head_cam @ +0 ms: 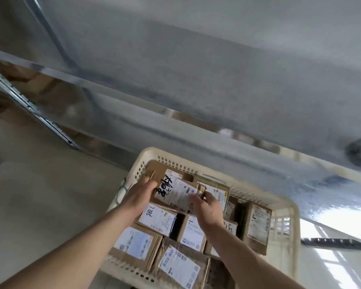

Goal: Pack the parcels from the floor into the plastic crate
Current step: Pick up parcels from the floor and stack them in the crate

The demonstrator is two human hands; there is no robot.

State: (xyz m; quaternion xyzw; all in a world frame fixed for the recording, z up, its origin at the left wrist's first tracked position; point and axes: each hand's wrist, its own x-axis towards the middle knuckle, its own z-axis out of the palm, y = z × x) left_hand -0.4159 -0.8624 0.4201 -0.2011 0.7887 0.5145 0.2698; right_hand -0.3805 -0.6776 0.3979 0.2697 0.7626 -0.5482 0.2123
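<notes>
While both bare arms reach forward from the bottom of the view, the left hand (141, 195) and the right hand (206, 207) grip one parcel (176, 191) between them, over the far part of the crate (288, 205). Left fingers press on its left edge and right fingers curl on its near right corner, so both hands grasp the same cardboard box. Its white label faces up, with black marker writing along the left side. Whether it already rests on the boxes under it or hangs just above them, I cannot tell.

More parcels fill the cream, perforated crate. One with "786" in marker (157, 219) lies just below the held box, near the left wrist. Another labelled box (133, 245) sits at the near left wall, and a wrinkled one (179, 265) lies at the near edge between the forearms. A box (192, 232) shows partly under the right wrist. One parcel (258, 226) stands on edge against the right wall. A further box (217, 191) lies at the far side, just beyond the right fingers.

On the pale floor (40, 195) the crate stands beside metal shelving (50, 69), which crosses the upper view, blurred. Brown cartons on its lower levels are too smeared to tell apart.
</notes>
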